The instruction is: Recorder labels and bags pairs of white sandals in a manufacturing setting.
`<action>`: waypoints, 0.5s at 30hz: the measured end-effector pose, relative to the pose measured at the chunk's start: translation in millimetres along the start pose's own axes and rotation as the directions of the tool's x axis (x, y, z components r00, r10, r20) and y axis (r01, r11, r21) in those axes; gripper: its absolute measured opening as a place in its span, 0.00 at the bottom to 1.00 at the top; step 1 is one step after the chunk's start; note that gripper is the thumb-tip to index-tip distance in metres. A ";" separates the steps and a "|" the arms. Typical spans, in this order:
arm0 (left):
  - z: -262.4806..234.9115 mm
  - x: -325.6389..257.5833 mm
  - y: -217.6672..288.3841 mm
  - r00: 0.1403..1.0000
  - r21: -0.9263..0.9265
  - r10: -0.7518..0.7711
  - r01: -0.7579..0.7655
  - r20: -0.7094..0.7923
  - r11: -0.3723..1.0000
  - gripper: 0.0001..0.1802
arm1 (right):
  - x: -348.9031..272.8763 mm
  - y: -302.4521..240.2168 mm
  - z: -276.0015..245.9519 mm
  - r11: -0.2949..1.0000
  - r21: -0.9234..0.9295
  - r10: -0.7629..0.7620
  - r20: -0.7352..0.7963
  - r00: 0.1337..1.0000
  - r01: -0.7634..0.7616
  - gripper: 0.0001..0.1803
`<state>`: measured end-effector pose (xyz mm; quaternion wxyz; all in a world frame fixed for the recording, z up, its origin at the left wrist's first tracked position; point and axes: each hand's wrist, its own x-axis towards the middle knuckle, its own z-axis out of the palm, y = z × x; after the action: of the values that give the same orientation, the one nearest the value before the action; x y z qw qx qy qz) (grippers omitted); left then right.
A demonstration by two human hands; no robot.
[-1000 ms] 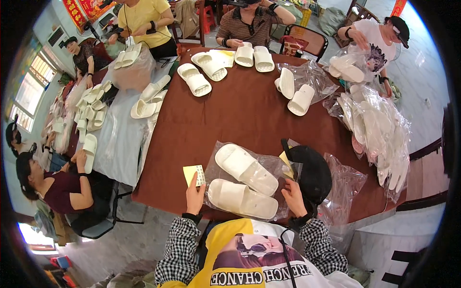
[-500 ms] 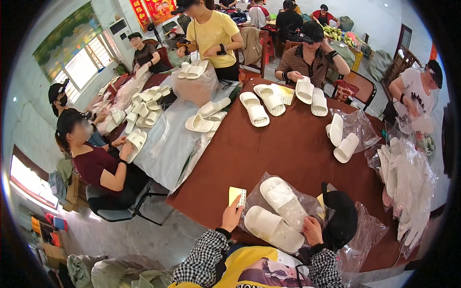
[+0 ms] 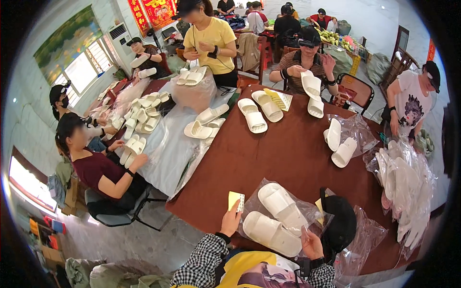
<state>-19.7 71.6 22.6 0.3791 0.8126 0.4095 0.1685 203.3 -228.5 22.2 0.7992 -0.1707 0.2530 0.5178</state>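
Note:
In my left hand (image 3: 231,222) is a small yellow-and-white sticker sheet (image 3: 235,201), pinched between thumb and fingers. A pair of white slippers, one farther off (image 3: 282,204) and one nearer me (image 3: 272,234), lies on a clear plastic bag (image 3: 314,211) at the table's front edge. I cannot tell whether the bag's film also covers their tops. My right hand (image 3: 312,244) is closed at the bag's near edge, beside the toes of the slippers, with plastic film between its fingers. A black cap (image 3: 339,223) sits just right of the bag.
More white slippers (image 3: 253,115) stand across the brown table (image 3: 216,177). A pair (image 3: 344,152) lies by another bag at the right, near a heap of bagged slippers (image 3: 403,187). Co-workers sit or stand around the tables; one opposite holds up a slipper (image 3: 312,86).
My right hand has shifted slightly down, away from the slippers' tops to the bag's edge. My left hand keeps the sticker sheet. The person opposite has lifted a slipper.

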 end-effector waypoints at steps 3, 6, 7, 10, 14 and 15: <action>0.1 0.1 -1.9 1.000 0.030 -0.003 0.003 0.007 1.000 0.31 | 0.0 4.3 10.2 0.914 -0.404 -0.020 0.012 1.000 0.023 0.21; 1.3 0.6 -4.2 0.997 0.069 0.066 -0.063 -0.038 0.996 0.31 | -3.9 5.0 35.0 0.269 -0.962 -0.094 0.030 0.995 0.054 0.23; 0.3 0.7 -1.4 0.997 0.068 0.067 -0.065 -0.036 0.996 0.31 | -2.1 6.1 39.0 0.269 -0.962 -0.096 0.029 0.995 0.054 0.23; -2.9 -0.1 4.6 1.000 0.121 0.023 -0.021 -0.014 0.992 0.30 | 1.9 10.0 53.5 -0.800 -0.374 0.118 0.668 0.735 0.468 0.27; -3.2 0.1 2.3 1.000 0.166 0.008 -0.005 -0.017 0.986 0.28 | 22.4 19.9 54.7 -0.880 -0.166 0.251 0.632 0.733 0.445 0.31; -3.3 -0.1 2.1 1.000 0.146 0.007 -0.003 -0.028 0.989 0.28 | 27.8 23.2 56.4 -0.829 -0.224 0.273 0.638 0.720 0.513 0.32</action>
<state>-20.5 72.3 26.4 0.3122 0.8368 0.4238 0.1505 204.2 -168.4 51.6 0.2148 -0.7227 -0.6450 0.1244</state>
